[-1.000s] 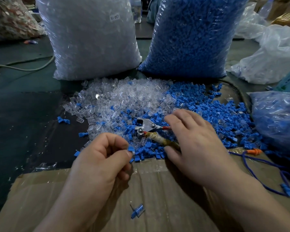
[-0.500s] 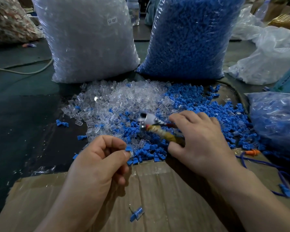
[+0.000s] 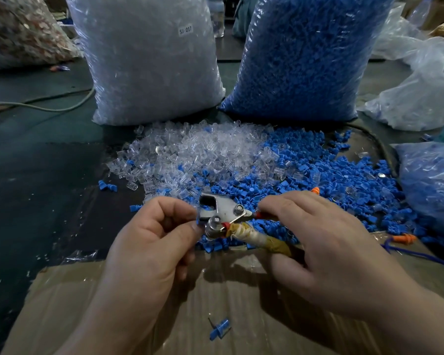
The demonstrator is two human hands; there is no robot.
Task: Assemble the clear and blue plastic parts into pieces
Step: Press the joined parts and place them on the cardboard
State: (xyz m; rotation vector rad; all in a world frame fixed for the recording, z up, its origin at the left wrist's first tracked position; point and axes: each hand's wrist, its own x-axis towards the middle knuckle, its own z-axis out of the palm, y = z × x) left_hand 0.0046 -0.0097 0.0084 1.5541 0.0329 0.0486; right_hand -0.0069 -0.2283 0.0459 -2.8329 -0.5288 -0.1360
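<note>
the left hand (image 3: 151,242) pinches a small blue part (image 3: 197,221) against the head of the pliers (image 3: 223,211). the right hand (image 3: 326,249) is curled round their handles. whether a clear part sits in the pinch too, i cannot tell. this looks like loading the tool for a press. next, the part must seat square before the squeeze, with the left fingertips kept off the jaws. loose clear parts (image 3: 203,149) and blue parts (image 3: 331,175) lie heaped on the table (image 3: 49,175) just behind. one blue piece (image 3: 219,328) lies on the cardboard (image 3: 113,303).
</note>
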